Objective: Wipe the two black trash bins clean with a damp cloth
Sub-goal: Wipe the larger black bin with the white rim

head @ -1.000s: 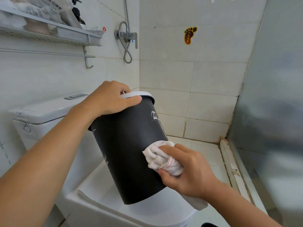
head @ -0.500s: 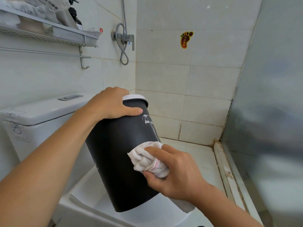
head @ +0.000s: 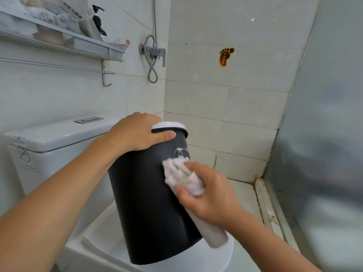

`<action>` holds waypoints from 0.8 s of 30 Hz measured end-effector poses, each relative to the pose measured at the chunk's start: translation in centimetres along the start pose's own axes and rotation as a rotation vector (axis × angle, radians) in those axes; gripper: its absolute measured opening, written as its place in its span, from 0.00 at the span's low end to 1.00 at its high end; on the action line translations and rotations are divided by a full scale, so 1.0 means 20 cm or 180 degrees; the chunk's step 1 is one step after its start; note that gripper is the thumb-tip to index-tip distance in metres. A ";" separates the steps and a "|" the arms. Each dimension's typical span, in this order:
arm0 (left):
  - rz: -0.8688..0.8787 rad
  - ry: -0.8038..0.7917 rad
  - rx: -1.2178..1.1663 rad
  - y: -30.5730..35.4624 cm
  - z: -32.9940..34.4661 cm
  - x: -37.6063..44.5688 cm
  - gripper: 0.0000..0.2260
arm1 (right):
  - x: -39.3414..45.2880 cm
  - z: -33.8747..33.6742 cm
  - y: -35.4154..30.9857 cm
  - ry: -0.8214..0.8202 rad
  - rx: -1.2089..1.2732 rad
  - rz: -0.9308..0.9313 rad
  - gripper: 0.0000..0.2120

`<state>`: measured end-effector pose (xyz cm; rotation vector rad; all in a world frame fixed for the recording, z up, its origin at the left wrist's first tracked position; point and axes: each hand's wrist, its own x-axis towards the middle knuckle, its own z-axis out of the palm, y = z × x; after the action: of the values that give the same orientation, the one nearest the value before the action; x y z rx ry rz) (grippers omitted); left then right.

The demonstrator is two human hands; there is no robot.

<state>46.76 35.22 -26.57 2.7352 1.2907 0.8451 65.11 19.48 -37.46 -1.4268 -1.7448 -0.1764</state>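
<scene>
White toilet (head: pixel 59 138), wall shelf (head: pixel 64 43) with pump bottle (head: pixel 99 24), shower mixer (head: pixel 154 51), perhaps frosted glass partition (head: pixel 322 134)

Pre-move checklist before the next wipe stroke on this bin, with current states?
1. Left hand grips the black bin at its white rim: ok.
2. Right hand holds the cloth: ok.
3. Cloth touches bin wall: ok.
4. Bin base rests on toilet lid, tilted: ok.
5. Cloth damp: cannot tell.
6. Second bin within view: not ok.
</scene>
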 end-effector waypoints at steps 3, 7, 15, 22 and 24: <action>-0.0029 0.0015 -0.0111 -0.03 0.00 0.00 0.25 | -0.15 -0.01 0.00 -0.0357 -0.0076 -0.0231 0.18; 0.0011 -0.0001 -0.0187 -0.05 -0.01 -0.02 0.25 | -0.09 0.00 -0.01 -0.0160 -0.0241 -0.0217 0.18; 0.0012 -0.0032 -0.0238 -0.08 -0.02 -0.04 0.25 | 0.28 0.05 0.02 0.0215 0.0054 0.0476 0.14; -0.0035 0.0013 -0.0318 -0.10 -0.01 -0.05 0.26 | 0.02 0.01 -0.04 -0.0286 -0.0369 -0.0472 0.18; 0.0012 0.0006 -0.0353 -0.10 -0.02 -0.05 0.26 | 0.08 0.00 -0.03 -0.0124 -0.0381 -0.0397 0.20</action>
<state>44.73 35.76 -27.15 2.6531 1.2008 0.8914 64.61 20.56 -36.15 -1.4146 -1.8835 -0.3266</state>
